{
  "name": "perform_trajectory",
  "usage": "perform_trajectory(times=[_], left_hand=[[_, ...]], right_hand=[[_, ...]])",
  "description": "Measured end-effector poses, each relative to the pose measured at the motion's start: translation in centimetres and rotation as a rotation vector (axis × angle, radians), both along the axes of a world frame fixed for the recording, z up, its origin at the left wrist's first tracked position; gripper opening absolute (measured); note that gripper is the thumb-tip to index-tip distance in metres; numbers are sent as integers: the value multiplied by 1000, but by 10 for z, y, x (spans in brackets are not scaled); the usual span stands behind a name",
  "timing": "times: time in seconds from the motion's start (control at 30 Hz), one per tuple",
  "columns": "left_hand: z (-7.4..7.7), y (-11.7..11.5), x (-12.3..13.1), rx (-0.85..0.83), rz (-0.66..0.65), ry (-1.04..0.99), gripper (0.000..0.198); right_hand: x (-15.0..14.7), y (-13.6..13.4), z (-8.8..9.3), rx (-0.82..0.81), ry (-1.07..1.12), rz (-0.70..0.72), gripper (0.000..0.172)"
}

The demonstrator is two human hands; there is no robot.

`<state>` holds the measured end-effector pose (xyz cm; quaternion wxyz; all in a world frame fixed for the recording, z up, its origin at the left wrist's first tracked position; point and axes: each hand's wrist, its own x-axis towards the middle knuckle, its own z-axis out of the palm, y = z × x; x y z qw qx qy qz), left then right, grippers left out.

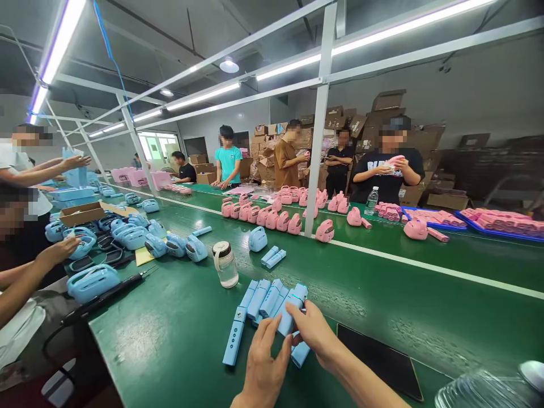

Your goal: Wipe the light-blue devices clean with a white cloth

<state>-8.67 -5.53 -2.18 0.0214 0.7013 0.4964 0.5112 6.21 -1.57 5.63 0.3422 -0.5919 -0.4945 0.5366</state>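
Now, right hand [312, 334]: curled, holding a pale blue stick [289, 314].
Left hand [264, 362]: open wide, close beside that stick.
Where: in a loose bunch of sticks [259, 300] on the green worktop [178, 345].
Still out: one stick [234, 335] lying apart, and pale blue cases [134, 238] farther up.

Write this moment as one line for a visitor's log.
Left hand: beside light blue bars | Right hand: on one bar | Surface: green workbench | Nearby: water bottle
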Motion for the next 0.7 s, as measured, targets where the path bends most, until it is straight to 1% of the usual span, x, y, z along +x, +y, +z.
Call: perform_trajectory(times=[0.03, 0.1, 0.17, 0.2, 0.27, 0.3, 0.33, 0.4, 0.43, 0.5, 0.57, 0.63, 0.7], left_hand=[[-4, 0, -3, 2, 31, 11, 38], [-15, -2, -23, -42, 177, 38, 47], [-30, -3, -52, -174, 310, 45, 56], [-37, -4, -65, -259, 334, 25, 58], [-45, -6, -86, -393, 304, -40, 60], [-45, -7, -91, -428, 296, -81, 60], [-42, -7, -92, -439, 306, -122, 60], [-26, -5, -85, -401, 301, -142, 59], [-16, -1, -77, -365, 263, -121, 57], [5, 15, -56, -277, 128, -15, 52], [19, 37, -34, -233, 35, 66, 50], [24, 58, -12, -220, -15, 114, 49], [22, 71, 7, -212, -56, 168, 49]], right_hand=[[-2, 5, -1, -22, -21, -17, 26], [-2, 18, -5, -79, -85, -42, 28], [0, 31, -11, -126, -153, -37, 29], [0, 37, -13, -139, -184, -30, 29], [0, 45, -15, -146, -237, -16, 28], [0, 46, -14, -141, -260, -11, 28], [2, 45, -12, -127, -282, -7, 28], [10, 36, -8, -82, -335, 5, 27], [16, 29, -7, -57, -367, 15, 25], [31, 12, -6, -32, -437, 46, 22], [45, -5, -10, -49, -490, 79, 19], [53, -16, -20, -61, -509, 82, 16], [54, -19, -34, -43, -500, 44, 14]])
